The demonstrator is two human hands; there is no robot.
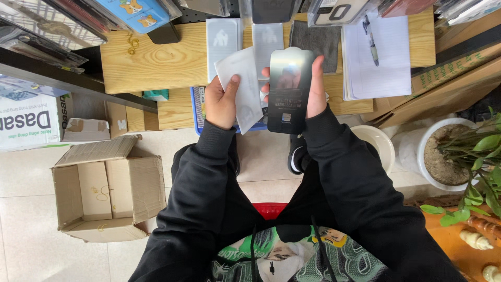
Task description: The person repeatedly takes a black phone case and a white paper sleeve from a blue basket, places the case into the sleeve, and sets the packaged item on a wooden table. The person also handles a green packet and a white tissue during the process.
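My left hand point(222, 102) grips a white paper sleeve point(242, 86), thumb on top, tilted up to the right. In my right hand point(315, 89) is a glossy black rectangular sheet point(290, 91), like a phone screen protector, held upright by its edges. Both are raised over the front edge of a wooden desk point(156, 62). Black sleeves cover both arms.
On the desk lie two white packets point(223, 39), a grey cloth point(315, 39), and white papers with a pen point(376, 52). A blue tray point(197, 104) sits under my hands. An open cardboard box point(102, 190) stands on the floor at left, a potted plant point(459, 156) at right.
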